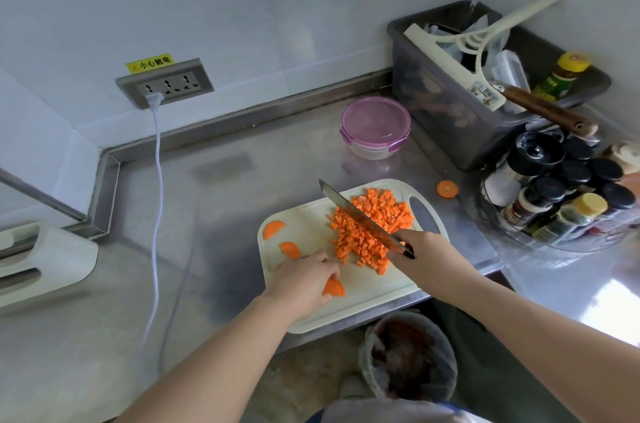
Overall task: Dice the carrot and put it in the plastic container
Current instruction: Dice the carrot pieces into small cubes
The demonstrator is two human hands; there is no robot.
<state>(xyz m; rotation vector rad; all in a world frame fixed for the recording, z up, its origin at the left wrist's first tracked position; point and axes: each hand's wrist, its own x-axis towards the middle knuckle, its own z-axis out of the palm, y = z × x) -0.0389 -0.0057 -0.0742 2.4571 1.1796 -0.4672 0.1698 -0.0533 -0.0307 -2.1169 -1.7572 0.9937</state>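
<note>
left hand [304, 280]: on the board's near left part, fingers curled close together, tips pinching a small stack of half-slices [334, 288].
right hand [427, 254]: at the board's right edge, fingers wrapped round the knife handle.
knife [358, 216]: blade slants over the dice, tip pointing away and left; whether the edge touches them i cannot tell.
dice [381, 211]: orange heap on the board's far right half.
loose slices [274, 228]: two half-rounds near the board's left edge, apart from the heap.
board [308, 228]: white, flat on the steel counter [225, 215].
container [375, 126]: round, purple lid on, beyond the board, beside the grey bin [433, 104].
stray round [447, 189]: on the counter, just right of the board.
</note>
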